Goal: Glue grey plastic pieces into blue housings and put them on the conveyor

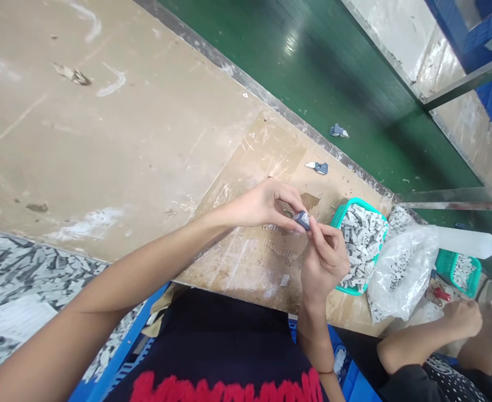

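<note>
Over the workbench (237,262), a small dark grey plastic part (302,219) with a lighter piece on it is held between both hands. My left hand (273,206) pinches it from the left between thumb and fingers. From the right, the thumb and fingertips of my right hand (324,254) are closed at its end; whether they also grip a smaller piece is hidden. Beyond my hands lies a similar dark grey part with a white tip (318,167). Just right of my right hand stands a green basket (335,215) full of small light grey pieces.
Another grey part (338,131) lies on the green surface (271,50). Past the basket are a clear plastic bag (409,273), a white bottle with blue cap (466,242) and a second green basket (445,259). A co-worker's hands (463,318) are at right. Many grey pieces (49,268) fill a bin at left.
</note>
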Motion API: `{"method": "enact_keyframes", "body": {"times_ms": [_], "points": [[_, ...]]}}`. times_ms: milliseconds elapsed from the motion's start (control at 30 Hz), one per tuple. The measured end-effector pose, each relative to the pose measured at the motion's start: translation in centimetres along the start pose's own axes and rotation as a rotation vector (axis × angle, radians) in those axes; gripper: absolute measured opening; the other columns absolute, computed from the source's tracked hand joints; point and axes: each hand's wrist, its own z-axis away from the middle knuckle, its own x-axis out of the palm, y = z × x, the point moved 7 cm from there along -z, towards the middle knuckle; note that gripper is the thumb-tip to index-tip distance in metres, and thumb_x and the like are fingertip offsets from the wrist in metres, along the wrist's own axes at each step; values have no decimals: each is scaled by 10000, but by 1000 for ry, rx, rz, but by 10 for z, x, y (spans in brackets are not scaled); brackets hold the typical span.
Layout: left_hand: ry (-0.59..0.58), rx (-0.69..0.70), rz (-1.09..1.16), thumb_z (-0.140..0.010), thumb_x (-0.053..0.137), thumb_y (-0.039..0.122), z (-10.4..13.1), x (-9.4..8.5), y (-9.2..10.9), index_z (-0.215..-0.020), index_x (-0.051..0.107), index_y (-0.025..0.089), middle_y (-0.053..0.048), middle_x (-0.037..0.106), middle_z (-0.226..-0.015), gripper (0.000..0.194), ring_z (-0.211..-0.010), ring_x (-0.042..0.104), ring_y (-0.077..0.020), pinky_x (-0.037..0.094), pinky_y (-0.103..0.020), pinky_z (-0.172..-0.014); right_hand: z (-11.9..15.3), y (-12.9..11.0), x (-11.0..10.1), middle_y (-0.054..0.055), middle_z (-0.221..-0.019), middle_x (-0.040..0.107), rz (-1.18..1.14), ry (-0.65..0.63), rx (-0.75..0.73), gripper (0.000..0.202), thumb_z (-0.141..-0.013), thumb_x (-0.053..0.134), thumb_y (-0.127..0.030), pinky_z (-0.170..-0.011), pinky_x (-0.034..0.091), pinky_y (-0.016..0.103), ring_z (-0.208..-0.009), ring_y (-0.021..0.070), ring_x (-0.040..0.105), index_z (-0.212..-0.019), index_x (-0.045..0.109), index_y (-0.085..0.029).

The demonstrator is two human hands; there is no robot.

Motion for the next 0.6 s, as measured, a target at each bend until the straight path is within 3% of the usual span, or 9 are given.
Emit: {"method": "enact_keyframes", "body": {"times_ms": [200,333,433,600], "points": [[-9,-89,-54,-680,851,232,-1,-9,-5,-886,783,135,-76,714,-911,238,-821,693,-179,563,-263,-702,-5,-3,7,17,-938,616,60,-106,-15,574,-914,447,-9,-736,540,288,-870,134,623,-1294,629,-399],[-16,-156,55,-752,802,235,-2,-13,-13,-1013,736,145,-80,740,-960,284,-886,700,-176,551,-293,-805,-18,0,12,43,-1075,639,62,-243,16,512,-959,407,-73,-859,539,306,-999,144,631,-1342,601,-352],[35,-235,164,-822,752,257,-1,-15,-20,-1120,689,160,-99,741,-1019,320,-884,708,-163,546,-291,-805,-24,3,0,66,-1146,638,83,-189,96,438,-993,441,-197,-903,538,338,-1039,163,637,-1403,544,-313],[79,-179,581,-751,825,232,-3,-14,-20,-997,644,148,-151,680,-1227,316,-957,731,-226,586,-323,-820,-14,10,-20,73,-1113,655,-4,-71,229,357,-985,516,-330,-879,549,374,-993,187,656,-1324,618,-280]]}}
